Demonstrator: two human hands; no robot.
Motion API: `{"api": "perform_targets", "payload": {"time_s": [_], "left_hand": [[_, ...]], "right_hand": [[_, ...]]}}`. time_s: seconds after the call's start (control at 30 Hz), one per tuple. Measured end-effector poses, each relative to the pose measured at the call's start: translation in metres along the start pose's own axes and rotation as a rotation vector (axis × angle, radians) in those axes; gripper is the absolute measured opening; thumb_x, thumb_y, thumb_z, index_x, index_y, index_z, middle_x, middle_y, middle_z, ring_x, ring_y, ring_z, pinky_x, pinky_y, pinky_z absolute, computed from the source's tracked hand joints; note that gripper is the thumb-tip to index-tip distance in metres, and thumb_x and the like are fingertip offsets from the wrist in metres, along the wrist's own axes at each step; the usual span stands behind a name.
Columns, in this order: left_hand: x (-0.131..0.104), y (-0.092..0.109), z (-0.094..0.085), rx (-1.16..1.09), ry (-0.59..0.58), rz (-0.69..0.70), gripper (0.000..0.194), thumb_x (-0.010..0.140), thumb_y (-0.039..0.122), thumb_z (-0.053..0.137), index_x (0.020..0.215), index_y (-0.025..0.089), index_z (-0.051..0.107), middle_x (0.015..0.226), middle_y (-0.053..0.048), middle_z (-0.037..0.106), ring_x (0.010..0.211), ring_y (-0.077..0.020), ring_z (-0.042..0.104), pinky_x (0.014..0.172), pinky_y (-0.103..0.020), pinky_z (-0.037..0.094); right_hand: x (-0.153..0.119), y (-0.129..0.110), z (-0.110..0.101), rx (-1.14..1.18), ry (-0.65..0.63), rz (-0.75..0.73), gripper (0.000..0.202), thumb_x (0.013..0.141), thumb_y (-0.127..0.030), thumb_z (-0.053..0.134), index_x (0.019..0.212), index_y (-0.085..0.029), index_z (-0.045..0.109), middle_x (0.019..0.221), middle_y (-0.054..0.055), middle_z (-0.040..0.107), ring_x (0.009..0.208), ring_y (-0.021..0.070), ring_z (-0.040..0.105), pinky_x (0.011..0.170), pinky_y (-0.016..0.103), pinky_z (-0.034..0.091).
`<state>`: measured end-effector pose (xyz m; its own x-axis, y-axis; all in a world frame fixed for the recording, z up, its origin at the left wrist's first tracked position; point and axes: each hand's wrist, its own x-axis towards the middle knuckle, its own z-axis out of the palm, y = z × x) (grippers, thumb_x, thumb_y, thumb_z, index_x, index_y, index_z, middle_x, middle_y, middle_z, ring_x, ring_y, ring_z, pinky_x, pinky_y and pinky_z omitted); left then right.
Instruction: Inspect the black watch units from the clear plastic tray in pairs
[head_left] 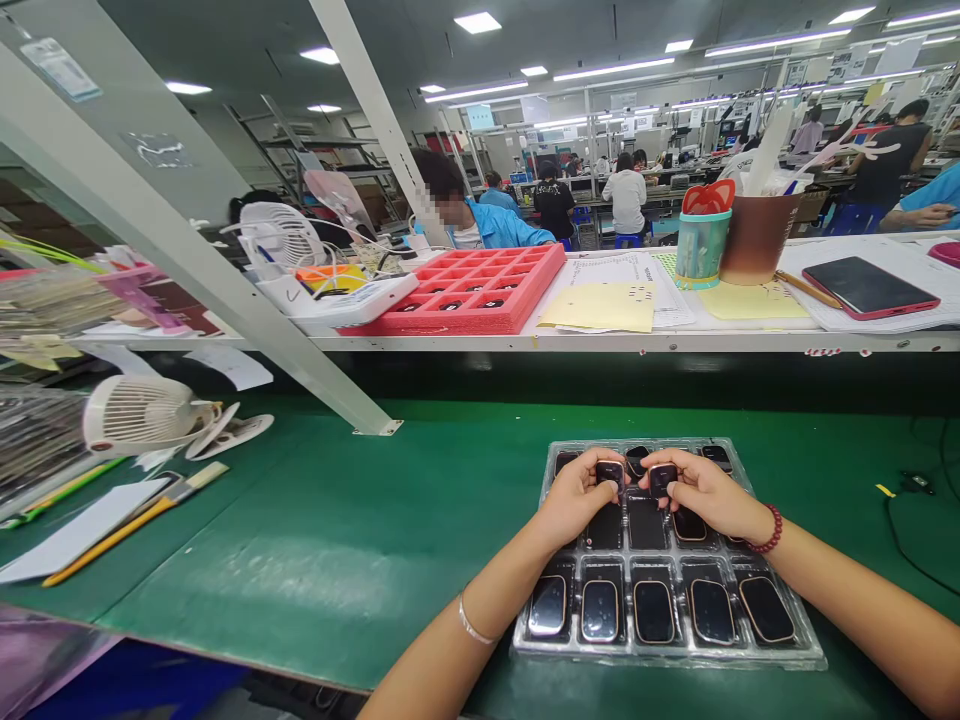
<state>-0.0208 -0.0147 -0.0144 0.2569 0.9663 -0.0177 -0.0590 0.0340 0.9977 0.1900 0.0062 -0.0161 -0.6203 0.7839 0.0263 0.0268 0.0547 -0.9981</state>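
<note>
A clear plastic tray lies on the green bench, its pockets holding several smartwatch bodies with black faces and gold rims, such as a smartwatch in the front row. Above the tray's back half, my left hand pinches one smartwatch between thumb and fingers. Close beside it, my right hand grips another smartwatch the same way. Two pockets under my hands show only dark bottoms, as in the middle pocket. My hands hide part of the back rows.
A white fan, a brush and white paper lie at the left. Over the bench runs a shelf with a red foam tray, cups and a phone. A slanted post stands left; a black cable lies right.
</note>
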Motion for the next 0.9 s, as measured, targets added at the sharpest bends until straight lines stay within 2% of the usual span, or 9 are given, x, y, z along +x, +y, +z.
{"api": "perform_targets", "payload": {"time_s": [0.4, 0.57, 0.73, 0.9], "left_hand": [[0.0000, -0.0013, -0.0003, -0.007, -0.002, 0.005, 0.028, 0.070, 0.020, 0.065, 0.096, 0.015, 0.056, 0.080, -0.004, 0.063, 0.073, -0.0150, 0.058, 0.063, -0.026, 0.046], [-0.0002, -0.0007, -0.0002, 0.021, 0.014, 0.003, 0.036, 0.066, 0.010, 0.063, 0.101, 0.016, 0.055, 0.090, -0.005, 0.064, 0.084, -0.0164, 0.059, 0.074, -0.028, 0.046], [-0.0005, -0.0013, 0.0001, -0.028, -0.006, 0.002, 0.030, 0.070, 0.013, 0.061, 0.099, 0.015, 0.055, 0.085, -0.006, 0.064, 0.078, -0.0165, 0.060, 0.069, -0.029, 0.047], [-0.0013, -0.0013, -0.0006, 0.012, 0.001, 0.026, 0.038, 0.066, 0.007, 0.062, 0.102, 0.017, 0.055, 0.094, -0.005, 0.064, 0.088, -0.0163, 0.060, 0.078, -0.029, 0.046]], "right_hand": [[0.0002, -0.0042, 0.0033, -0.008, -0.003, -0.013, 0.031, 0.078, -0.015, 0.051, 0.108, -0.021, 0.057, 0.102, 0.005, 0.061, 0.078, 0.0154, 0.059, 0.071, 0.032, 0.052], [-0.0001, -0.0029, 0.0022, -0.019, -0.023, -0.029, 0.038, 0.077, -0.010, 0.050, 0.112, -0.022, 0.054, 0.103, 0.006, 0.062, 0.080, 0.0153, 0.059, 0.075, 0.032, 0.051], [-0.0010, 0.0015, -0.0002, -0.044, -0.037, -0.007, 0.034, 0.082, -0.014, 0.048, 0.114, -0.021, 0.053, 0.102, 0.006, 0.063, 0.075, 0.0150, 0.060, 0.072, 0.033, 0.051], [-0.0018, 0.0012, -0.0002, -0.018, -0.046, -0.008, 0.037, 0.080, -0.013, 0.051, 0.116, -0.023, 0.052, 0.110, 0.006, 0.062, 0.086, 0.0168, 0.061, 0.080, 0.033, 0.050]]}}
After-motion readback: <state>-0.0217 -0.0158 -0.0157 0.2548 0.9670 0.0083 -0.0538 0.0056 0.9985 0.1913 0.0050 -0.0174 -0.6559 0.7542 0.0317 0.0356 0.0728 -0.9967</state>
